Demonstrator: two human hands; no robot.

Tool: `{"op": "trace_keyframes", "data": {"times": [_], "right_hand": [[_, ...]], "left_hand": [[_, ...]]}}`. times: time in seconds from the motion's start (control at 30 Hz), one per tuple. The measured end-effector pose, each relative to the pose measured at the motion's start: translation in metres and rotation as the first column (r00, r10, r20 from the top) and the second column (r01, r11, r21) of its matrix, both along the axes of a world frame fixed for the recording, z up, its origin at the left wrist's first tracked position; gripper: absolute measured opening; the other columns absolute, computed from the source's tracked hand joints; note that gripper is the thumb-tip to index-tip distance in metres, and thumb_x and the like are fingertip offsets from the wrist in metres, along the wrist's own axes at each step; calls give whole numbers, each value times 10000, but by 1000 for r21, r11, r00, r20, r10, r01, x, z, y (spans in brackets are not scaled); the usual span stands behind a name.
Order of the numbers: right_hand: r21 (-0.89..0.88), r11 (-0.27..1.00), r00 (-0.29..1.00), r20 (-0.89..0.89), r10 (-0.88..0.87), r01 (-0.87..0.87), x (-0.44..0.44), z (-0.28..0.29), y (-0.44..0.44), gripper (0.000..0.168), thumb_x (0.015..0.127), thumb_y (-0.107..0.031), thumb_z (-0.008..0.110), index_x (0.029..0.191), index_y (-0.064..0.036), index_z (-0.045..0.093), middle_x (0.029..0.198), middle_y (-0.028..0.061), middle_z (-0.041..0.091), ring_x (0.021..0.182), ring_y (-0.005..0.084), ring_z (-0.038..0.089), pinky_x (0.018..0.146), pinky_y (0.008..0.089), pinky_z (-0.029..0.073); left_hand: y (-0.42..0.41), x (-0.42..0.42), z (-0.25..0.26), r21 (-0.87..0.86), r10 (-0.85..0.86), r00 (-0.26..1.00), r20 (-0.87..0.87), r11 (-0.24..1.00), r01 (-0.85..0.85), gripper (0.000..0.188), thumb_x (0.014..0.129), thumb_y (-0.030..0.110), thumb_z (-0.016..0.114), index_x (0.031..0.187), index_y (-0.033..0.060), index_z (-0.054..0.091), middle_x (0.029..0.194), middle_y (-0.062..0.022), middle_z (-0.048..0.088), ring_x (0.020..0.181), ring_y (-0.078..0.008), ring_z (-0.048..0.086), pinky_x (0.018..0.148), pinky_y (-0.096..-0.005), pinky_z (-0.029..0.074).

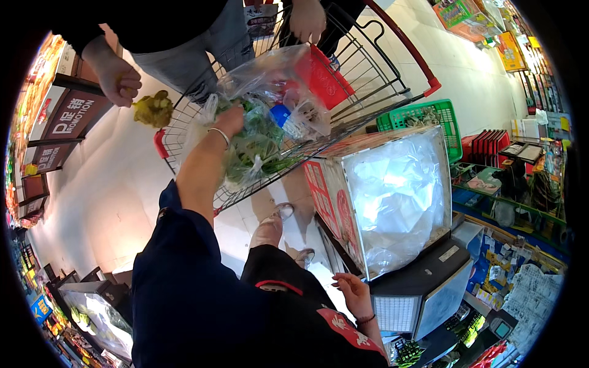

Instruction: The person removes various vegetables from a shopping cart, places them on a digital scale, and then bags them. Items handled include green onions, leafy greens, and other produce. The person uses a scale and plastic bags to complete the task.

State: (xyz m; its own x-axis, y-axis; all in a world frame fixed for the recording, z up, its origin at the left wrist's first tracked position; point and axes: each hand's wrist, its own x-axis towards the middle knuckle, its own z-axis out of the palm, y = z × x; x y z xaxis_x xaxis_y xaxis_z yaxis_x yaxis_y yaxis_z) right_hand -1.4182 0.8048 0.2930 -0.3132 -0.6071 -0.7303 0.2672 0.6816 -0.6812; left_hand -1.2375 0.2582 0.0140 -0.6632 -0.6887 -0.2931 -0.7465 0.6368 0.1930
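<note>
My left hand (pixel 230 120), with a bangle at the wrist, reaches into a metal shopping cart (pixel 382 87). It touches clear plastic bags of leafy green vegetables (pixel 257 122); its fingertips are hidden among the plastic and leaves, so the grip is unclear. Beside it in the cart lie a large clear plastic bag (pixel 280 64) and a blue-and-white package (pixel 281 115). My right hand (pixel 352 290) hangs low by my side, fingers loosely bent and apart, holding nothing. It is nearest a dark weighing machine (pixel 421 276).
Across the cart, another person's hand (pixel 112 76) holds a yellowish bag (pixel 154 109); their other hand (pixel 307 20) is over the cart's far side. A plastic-lined box (pixel 395 184) stands at the right, beside a green basket (pixel 453 133). Promotion-marked displays (pixel 69 112) line the left.
</note>
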Motion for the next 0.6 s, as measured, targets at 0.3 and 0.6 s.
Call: {"op": "trace_keyframes", "data": {"times": [0.3,0.6], "right_hand": [[108,988,993,34,-113,109,-1,-21,2,231,949,-106,539,1136,19,591,1036,96,662,911,172,651,785,266,497],[167,978,989,54,-138,128,-9,-26,-9,220,940,-62,541,1125,44,592,1011,117,657,909,170,640,817,273,520]], "left_hand": [[-49,-2,24,-124,109,937,331,990,-71,357,897,70,496,1251,92,535,1263,-188,545,969,-319,642,739,-455,558],[-38,-13,58,-97,119,981,151,990,-105,431,910,128,531,1331,111,443,1271,-161,538,1180,-313,515,937,-494,446]]}}
